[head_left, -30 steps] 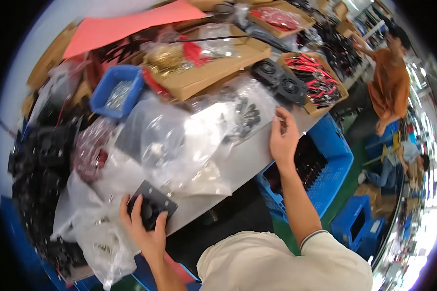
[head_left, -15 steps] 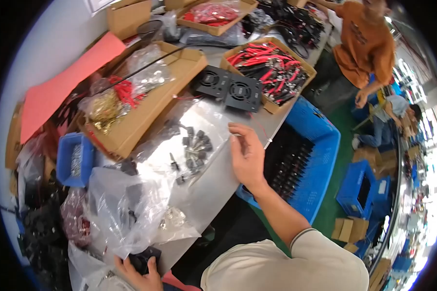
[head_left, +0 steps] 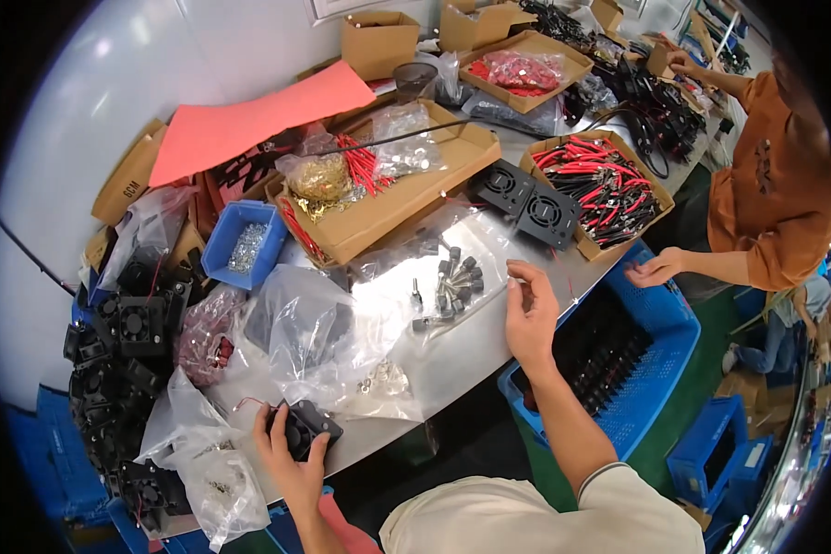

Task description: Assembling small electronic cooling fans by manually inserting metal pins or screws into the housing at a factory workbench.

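My left hand [head_left: 295,462] grips a small square black cooling fan [head_left: 303,428] at the table's near edge. A thin wire sticks out of the fan. My right hand [head_left: 532,323] hangs over the table's right edge, fingers loosely curved and thumb apart, with nothing visible in it. Left of it, several black-capped metal parts [head_left: 457,282] lie in a loose group on clear plastic. One similar part [head_left: 416,294] lies apart from them. Beyond my right hand sits a black double-fan panel [head_left: 529,205].
A blue crate [head_left: 660,369] of black parts stands below the table's right edge. Cartons hold red and black cables [head_left: 600,185] and bagged pieces [head_left: 319,175]. A blue bin [head_left: 245,245] of small metal pieces and piled fans [head_left: 125,351] are leftward. A co-worker [head_left: 766,185] stands at right.
The view has swung, so the table sits farther right and more of the fan pile shows. My left hand with the fan has come more into view. My right hand stays over the table edge.
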{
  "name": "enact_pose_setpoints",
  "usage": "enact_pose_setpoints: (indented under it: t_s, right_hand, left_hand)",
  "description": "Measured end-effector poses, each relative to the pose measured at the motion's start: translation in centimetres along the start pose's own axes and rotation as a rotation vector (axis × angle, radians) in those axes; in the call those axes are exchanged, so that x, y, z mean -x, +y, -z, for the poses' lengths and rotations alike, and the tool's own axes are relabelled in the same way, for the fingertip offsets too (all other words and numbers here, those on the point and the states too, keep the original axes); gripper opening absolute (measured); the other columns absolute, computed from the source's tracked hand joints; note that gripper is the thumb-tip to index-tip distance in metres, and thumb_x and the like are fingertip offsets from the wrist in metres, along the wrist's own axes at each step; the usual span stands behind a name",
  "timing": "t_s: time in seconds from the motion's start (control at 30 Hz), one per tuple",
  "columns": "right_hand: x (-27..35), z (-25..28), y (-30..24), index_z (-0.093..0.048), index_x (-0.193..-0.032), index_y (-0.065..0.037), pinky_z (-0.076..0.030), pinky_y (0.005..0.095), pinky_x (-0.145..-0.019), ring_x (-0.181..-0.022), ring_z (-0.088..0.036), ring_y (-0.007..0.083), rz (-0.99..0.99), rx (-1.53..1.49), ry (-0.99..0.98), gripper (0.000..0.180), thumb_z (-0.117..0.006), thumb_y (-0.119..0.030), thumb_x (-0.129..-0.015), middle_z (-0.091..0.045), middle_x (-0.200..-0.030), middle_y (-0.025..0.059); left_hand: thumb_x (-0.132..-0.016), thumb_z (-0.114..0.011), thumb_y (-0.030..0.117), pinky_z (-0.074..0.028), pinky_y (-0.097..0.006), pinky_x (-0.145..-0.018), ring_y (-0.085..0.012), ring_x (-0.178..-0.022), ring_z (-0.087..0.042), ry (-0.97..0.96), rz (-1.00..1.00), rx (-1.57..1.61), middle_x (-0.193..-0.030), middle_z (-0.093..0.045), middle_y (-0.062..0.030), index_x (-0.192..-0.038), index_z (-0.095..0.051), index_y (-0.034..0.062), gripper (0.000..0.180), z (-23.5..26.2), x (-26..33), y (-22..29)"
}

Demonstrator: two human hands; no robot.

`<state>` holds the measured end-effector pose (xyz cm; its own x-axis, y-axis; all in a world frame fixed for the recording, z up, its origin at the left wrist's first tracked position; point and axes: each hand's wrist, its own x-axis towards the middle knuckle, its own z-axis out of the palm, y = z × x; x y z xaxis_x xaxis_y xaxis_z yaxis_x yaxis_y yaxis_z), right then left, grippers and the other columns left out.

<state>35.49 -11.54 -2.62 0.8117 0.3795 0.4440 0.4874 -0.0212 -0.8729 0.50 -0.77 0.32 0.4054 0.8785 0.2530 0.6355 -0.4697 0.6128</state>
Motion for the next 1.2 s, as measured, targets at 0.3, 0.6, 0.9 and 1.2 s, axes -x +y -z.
enact_pose_setpoints:
  t_s: [0.3, 0.6, 0.9, 1.2]
  right_hand:
    - [0.0, 0.5, -0.4, -0.063, -0.109, -0.001, -0.047, 0.0247, -0.076, -0.086, -0.058, 0.0127, -0.005, 0.04, 0.034, 0.019, -0.056, 0.001, -0.092, -0.063, -0.108, 0.0084]
    - [0.5, -0.2, -0.8, -0.061, -0.107, -0.003, -0.049, 0.0298, -0.066, -0.075, -0.061, 0.0219, 0.038, 0.07, 0.029, 0.019, -0.06, 0.0, -0.089, -0.064, -0.099, 0.0122]
    - [0.0, 0.3, -0.7, -0.063, -0.108, 0.0, -0.047, 0.0258, -0.076, -0.085, -0.058, 0.012, -0.036, 0.07, 0.007, 0.015, -0.058, -0.005, -0.095, -0.064, -0.098, 0.0064]
    - [0.4, 0.0, -0.5, -0.063, -0.108, -0.001, -0.044, 0.0235, -0.074, -0.082, -0.056, 0.0095, -0.066, 0.123, -0.024, 0.015, -0.056, -0.006, -0.096, -0.064, -0.096, 0.0032]
  left_hand:
    - [-0.072, -0.075, 0.005, -0.032, -0.042, -0.111, -0.0366, -0.132, -0.042, 0.005, -0.004, 0.082, -0.143, -0.042, -0.0179, -0.131, -0.054, 0.0049, 0.062, -0.5, 0.3, 0.6]
    - [-0.072, -0.073, 0.003, -0.033, -0.042, -0.11, -0.0371, -0.131, -0.042, 0.039, 0.001, 0.021, -0.143, -0.041, -0.0192, -0.131, -0.054, 0.0035, 0.062, -0.3, 1.1, -0.4]
    - [-0.069, -0.082, 0.015, -0.04, -0.043, -0.104, -0.0386, -0.124, -0.048, 0.064, -0.027, 0.01, -0.138, -0.046, -0.0192, -0.125, -0.059, 0.0051, 0.062, -0.4, -0.1, 0.1]
    - [-0.066, -0.087, 0.026, -0.04, -0.045, -0.101, -0.038, -0.119, -0.05, 0.102, -0.001, -0.005, -0.136, -0.048, -0.0185, -0.123, -0.063, 0.0078, 0.065, 0.2, 0.5, 0.0]
